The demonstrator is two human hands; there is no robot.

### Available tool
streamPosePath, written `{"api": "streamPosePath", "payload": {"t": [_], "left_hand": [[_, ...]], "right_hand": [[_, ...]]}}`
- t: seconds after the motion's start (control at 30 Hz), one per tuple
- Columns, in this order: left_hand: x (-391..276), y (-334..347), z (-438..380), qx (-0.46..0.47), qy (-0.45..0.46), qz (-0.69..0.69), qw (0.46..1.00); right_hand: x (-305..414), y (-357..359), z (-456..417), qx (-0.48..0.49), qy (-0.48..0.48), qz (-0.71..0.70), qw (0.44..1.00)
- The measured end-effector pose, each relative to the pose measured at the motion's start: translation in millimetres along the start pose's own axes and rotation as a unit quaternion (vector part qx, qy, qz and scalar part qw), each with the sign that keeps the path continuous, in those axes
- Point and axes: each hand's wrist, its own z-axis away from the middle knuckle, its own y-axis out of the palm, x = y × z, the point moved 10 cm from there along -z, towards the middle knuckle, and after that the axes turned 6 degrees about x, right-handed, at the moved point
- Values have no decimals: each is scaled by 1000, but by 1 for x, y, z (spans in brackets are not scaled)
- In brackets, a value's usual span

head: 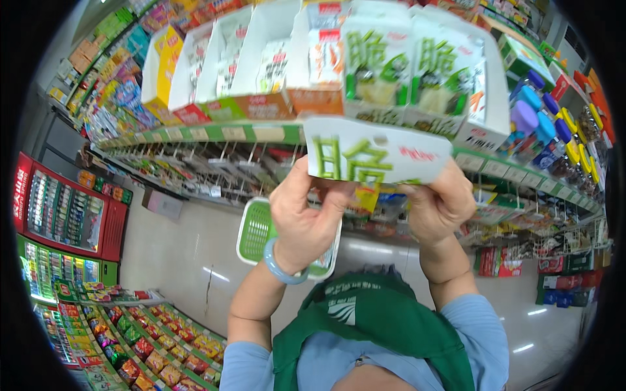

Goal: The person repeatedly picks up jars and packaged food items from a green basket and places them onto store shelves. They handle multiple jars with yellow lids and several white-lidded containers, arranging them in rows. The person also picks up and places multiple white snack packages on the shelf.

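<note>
Both my hands hold a white cardboard display box flap [379,151] with green lettering, in front of the shelf edge. My left hand [310,210], with a pale blue bangle [283,264] on its wrist, grips the left end. My right hand [440,200] has its fingers curled round the right end. The rest of what I hold is hidden behind the flap and the fingers. Just beyond it, on the shelf, stand white boxes with matching green lettering and packets [376,73]. A green and white plastic basket [254,229] is lower down, partly behind my left hand.
A row of open snack boxes [264,97] lines the shelf, with a price-label rail [220,133] and hanging packets under it. Jars with coloured lids [545,122] stand right. Snack racks [161,342] fill the lower left; a red drinks fridge [110,225] is far left. A carton [164,203] sits on the floor.
</note>
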Motion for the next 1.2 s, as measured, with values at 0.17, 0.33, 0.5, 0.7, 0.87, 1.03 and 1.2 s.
{"api": "streamPosePath", "payload": {"t": [0.17, 0.33, 0.5, 0.7, 0.87, 1.03, 1.2], "left_hand": [[85, -83, 85, -38, -236, 75, 968], [206, -140, 217, -141, -419, 186, 877], [330, -175, 361, -218, -571, 253, 750], [418, -163, 492, -277, -655, 223, 667], [455, -125, 576, -334, -739, 259, 524], [483, -97, 628, -324, -770, 291, 466], [469, -91, 624, -361, -748, 294, 472]], "right_hand": [[-61, 124, 93, 175, 256, -43, 950], [-118, 252, 290, 271, 576, -249, 730], [-146, 308, 467, 398, 698, -189, 565], [-178, 321, 575, 517, 584, -8, 626], [-191, 324, 655, 628, 550, 72, 545], [-198, 325, 686, 680, 537, 120, 485], [-194, 326, 712, 734, 483, 138, 457]]}}
